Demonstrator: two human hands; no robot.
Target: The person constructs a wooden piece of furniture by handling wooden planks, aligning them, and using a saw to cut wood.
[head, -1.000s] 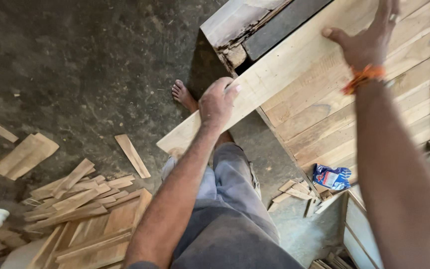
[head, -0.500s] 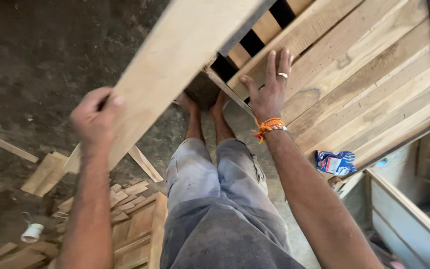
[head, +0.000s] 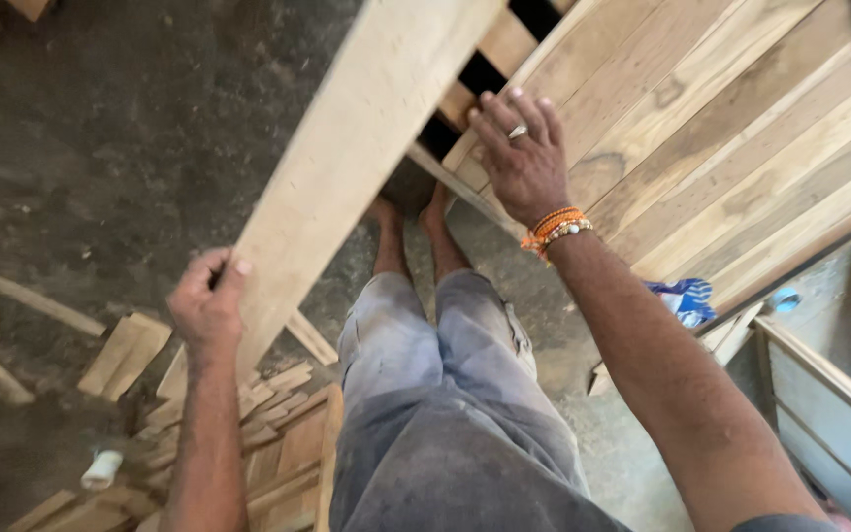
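A long pale wooden plank [head: 366, 148] runs from the upper middle down toward the lower left, lifted off the floor. My left hand [head: 207, 307] grips its lower end at the left edge. My right hand [head: 522, 163], with a ring and orange beaded bracelets, lies flat with spread fingers on a stack of planks [head: 701, 148] at the upper right. Below me are my grey trousers and two bare feet [head: 411, 222] on the dark floor.
Several short wood offcuts [head: 130, 350] and slats lie on the dark floor at the lower left. A small white roll [head: 102, 469] lies among them. A blue packet [head: 684, 299] sits by the stack's edge, and a wooden frame [head: 829, 379] stands at the lower right.
The plank has swung up off the stack toward me, with my left hand moving down and left along it. My right hand left the plank and came down flat on the stack.
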